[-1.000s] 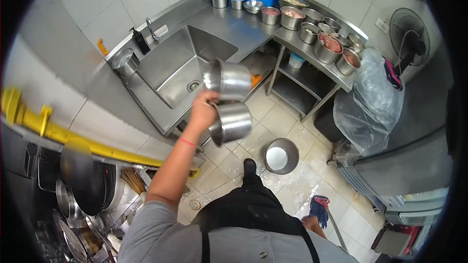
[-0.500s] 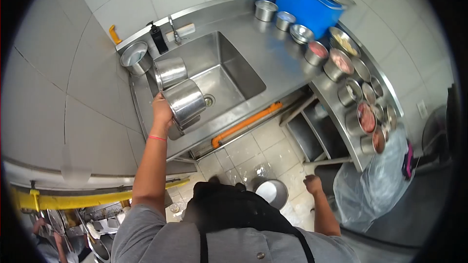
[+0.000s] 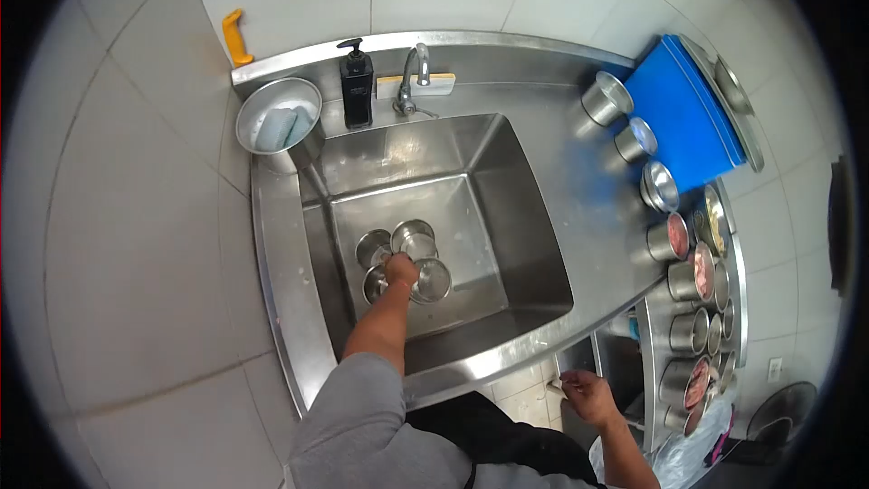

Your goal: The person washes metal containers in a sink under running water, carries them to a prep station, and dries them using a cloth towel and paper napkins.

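Observation:
Down in the steel sink (image 3: pixel 434 308), my left hand (image 3: pixel 401 270) is closed in the middle of a cluster of several small metal pots (image 3: pixel 415 240). Its fingers seem to grip their rims where they meet, though the fingertips are partly hidden. A round metal pot (image 3: pixel 432 282) is just right of the hand, and another (image 3: pixel 373 249) lies to its upper left. My right hand (image 3: pixel 588 396) hangs by the front of the counter, fingers curled, with nothing visible in them.
A metal pot with sponges (image 3: pixel 279 122), a black soap bottle (image 3: pixel 358 86) and a faucet (image 3: pixel 416 77) stand behind the sink. A blue bin (image 3: pixel 683 113) and several metal pots, some with meat (image 3: pixel 697 276), line the right counter. A yellow handle (image 3: pixel 237 36) is on the wall.
My left hand has moved from the sink's left edge, where it held the large metal pots, down into the sink. The view has turned and come closer to the sink.

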The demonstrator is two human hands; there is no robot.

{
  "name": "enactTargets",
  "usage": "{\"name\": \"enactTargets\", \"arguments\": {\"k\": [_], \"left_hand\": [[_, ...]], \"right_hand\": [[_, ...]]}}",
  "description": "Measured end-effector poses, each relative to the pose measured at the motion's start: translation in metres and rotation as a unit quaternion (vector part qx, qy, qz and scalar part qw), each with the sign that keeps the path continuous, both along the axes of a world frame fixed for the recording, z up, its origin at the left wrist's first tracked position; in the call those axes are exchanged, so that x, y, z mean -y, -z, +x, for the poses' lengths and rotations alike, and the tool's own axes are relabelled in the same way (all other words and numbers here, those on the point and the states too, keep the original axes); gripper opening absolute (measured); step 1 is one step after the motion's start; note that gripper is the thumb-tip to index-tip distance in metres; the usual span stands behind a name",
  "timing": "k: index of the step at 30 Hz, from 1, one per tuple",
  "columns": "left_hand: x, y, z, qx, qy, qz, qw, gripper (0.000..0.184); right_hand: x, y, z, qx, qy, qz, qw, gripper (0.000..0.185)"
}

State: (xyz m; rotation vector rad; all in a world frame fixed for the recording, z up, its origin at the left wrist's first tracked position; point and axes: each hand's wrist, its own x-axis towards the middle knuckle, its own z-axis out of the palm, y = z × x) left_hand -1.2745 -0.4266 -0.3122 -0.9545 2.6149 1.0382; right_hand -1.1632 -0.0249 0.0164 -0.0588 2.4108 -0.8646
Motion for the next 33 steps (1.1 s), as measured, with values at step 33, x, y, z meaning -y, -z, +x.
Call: {"name": "enactTargets", "arguments": {"k": [33], "left_hand": [[0.146, -0.327, -0.032, -0.292, 0.098, -0.157, 0.938, 0.033]], "right_hand": [[0.398, 0.06, -0.325, 0.157, -0.283, -0.475, 0.818, 0.075]]}}
